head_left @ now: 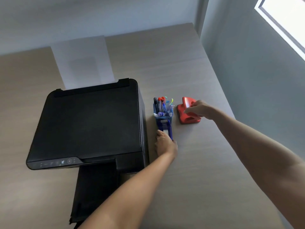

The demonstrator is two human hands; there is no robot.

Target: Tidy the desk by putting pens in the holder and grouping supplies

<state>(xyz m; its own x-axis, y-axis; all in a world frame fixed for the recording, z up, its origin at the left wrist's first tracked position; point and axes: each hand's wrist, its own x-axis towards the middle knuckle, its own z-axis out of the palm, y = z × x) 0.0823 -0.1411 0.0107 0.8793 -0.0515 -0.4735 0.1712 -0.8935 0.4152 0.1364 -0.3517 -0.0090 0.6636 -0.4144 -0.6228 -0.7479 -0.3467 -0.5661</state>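
Observation:
A blue translucent pen holder (163, 114) stands on the desk right of the printer, filled with several pens and markers. Against its near side lies a blue stapler (165, 128), and my left hand (165, 143) grips its near end. To the right sits a red hole punch (185, 113). My right hand (200, 109) rests on top of it, fingers closed around its lever and right side.
A black printer (89, 124) with white paper (82, 63) upright in its rear feed fills the left of the wooden desk (189, 171); its output tray (95, 187) juts toward me. A grey wall (255, 71) borders the desk on the right.

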